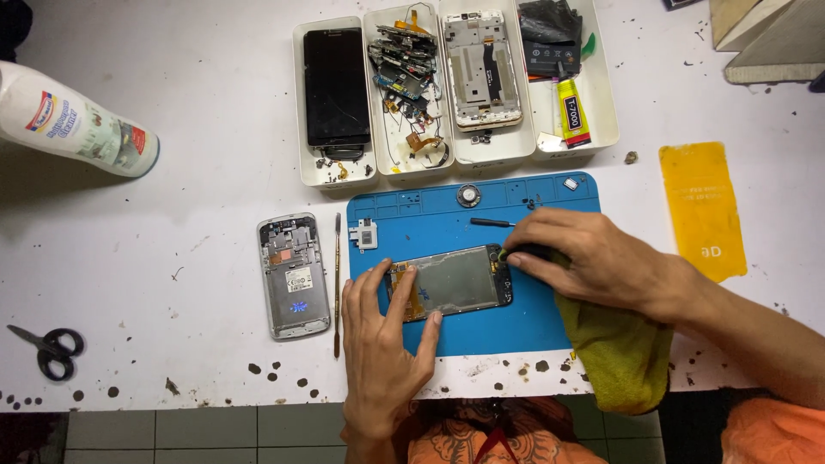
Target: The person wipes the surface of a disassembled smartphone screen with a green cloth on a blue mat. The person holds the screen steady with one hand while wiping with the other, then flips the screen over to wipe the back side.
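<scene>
The left hand [378,339] is laid flat, fingers spread; the right hand [593,258] is curled, fingertips [513,256] pinched together.

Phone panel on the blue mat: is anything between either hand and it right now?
Nothing visible. The left hand already rests on the phone panel at its near end, and the right hand touches its far end, pressing a dark tool there. The screwdriver lies apart on the blue mat.
</scene>
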